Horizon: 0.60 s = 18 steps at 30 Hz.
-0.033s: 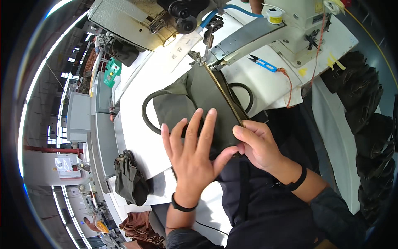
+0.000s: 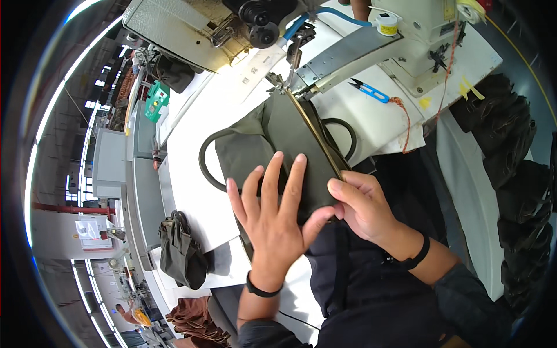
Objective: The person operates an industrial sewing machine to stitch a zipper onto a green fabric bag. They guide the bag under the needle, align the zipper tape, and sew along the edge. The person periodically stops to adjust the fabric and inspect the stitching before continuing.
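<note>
A dark olive bag point(image 2: 243, 148) with two rounded handles lies under the sewing machine's needle area point(image 2: 281, 86). A gold-toned metal zipper point(image 2: 316, 132) runs along its right edge, from the presser foot toward me. My right hand point(image 2: 368, 206) pinches the near end of the zippered edge between thumb and fingers. Flat on the bag's panel rests my left hand point(image 2: 275, 214), fingers spread, its thumb reaching close to the right fingertips. The bag's near corner is partly hidden by both hands.
Blue thread snips point(image 2: 371, 91) lie right of the machine arm point(image 2: 348, 58), beside orange thread. Another olive bag point(image 2: 183, 249) sits at the left, above brown fabric pieces point(image 2: 197, 322). Dark pieces point(image 2: 502, 151) hang in a row at the right. A hand point(image 2: 358, 8) shows at the far edge.
Very little differs. My left hand and wrist have shifted slightly to the right; my right hand keeps its pinch on the zippered edge.
</note>
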{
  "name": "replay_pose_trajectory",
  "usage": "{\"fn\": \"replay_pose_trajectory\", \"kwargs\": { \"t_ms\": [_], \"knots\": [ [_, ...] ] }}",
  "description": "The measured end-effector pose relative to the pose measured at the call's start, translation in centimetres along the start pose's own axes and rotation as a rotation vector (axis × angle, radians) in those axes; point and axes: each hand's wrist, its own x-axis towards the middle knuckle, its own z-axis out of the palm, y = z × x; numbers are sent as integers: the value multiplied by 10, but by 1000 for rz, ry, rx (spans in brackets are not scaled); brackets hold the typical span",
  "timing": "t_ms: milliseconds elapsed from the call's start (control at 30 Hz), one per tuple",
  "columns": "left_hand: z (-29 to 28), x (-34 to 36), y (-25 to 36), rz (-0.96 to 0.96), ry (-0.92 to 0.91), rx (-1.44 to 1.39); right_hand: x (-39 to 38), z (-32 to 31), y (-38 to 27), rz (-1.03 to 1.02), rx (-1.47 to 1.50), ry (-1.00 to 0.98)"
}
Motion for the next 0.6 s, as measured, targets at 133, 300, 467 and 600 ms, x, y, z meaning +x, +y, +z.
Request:
{"fn": "replay_pose_trajectory", "kwargs": {
  "t_ms": [133, 300, 467, 600],
  "knots": [
    [10, -7, 14, -113, -21, -7, 0, -6, -1, -41, -134, -39],
    [3, -5, 14, -133, -114, -69, -3, -6, -4, -25, -196, -28],
    [9, 5, 7, -186, -91, -187, 11, -10, -5, -61, -203, -50],
    [17, 13, 0, -177, -58, -167, 24, -13, -7, -63, -216, -80]
  ]
}}
